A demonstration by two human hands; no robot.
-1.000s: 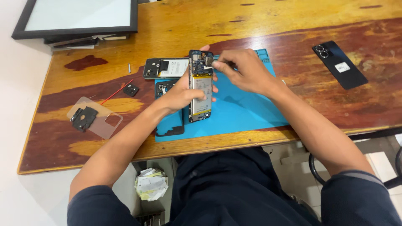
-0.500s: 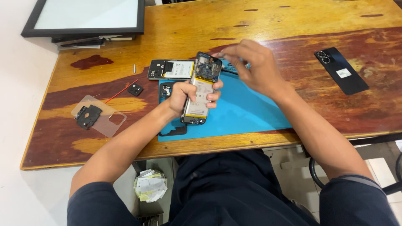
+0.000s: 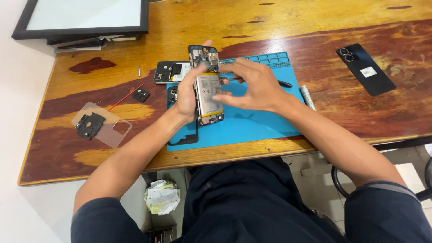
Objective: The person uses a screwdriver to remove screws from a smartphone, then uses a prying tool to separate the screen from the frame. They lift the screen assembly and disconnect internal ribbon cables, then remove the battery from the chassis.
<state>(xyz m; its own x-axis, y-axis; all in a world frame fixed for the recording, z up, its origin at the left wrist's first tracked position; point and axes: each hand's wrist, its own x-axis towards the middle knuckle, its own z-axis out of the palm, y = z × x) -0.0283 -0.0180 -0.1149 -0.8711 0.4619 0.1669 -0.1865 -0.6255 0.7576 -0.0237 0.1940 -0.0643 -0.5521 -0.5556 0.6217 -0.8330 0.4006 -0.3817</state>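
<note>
Table (image 3: 315, 27): a big wooden top, worn and patchy, seen from above with everything spread across it.
Frame (image 3: 81, 20): a dark-edged panel with a pale face is parked at the far left corner.
Mat (image 3: 265, 121): a blue work mat is laid near the front edge, right under both hands.
Opened phone (image 3: 208, 87): held up over the mat, back cover off, so the battery and the board at the top end are exposed.
Left hand (image 3: 185, 96): wrapped around the left edge of the opened phone, fingers curled closed on it.
Right hand (image 3: 252, 85): laid against the phone's right side, fingers mostly bent, with a thin dark tool (image 3: 284, 83) pinched in it; the tip is hidden by the fingers.
Black phone (image 3: 365, 68): left face down at the right, well apart from the mat.
Clear case (image 3: 110, 128): set at the left with a small black part (image 3: 90, 125) resting on it.
Second board piece (image 3: 171, 72): placed just beyond the mat's far left corner.
</note>
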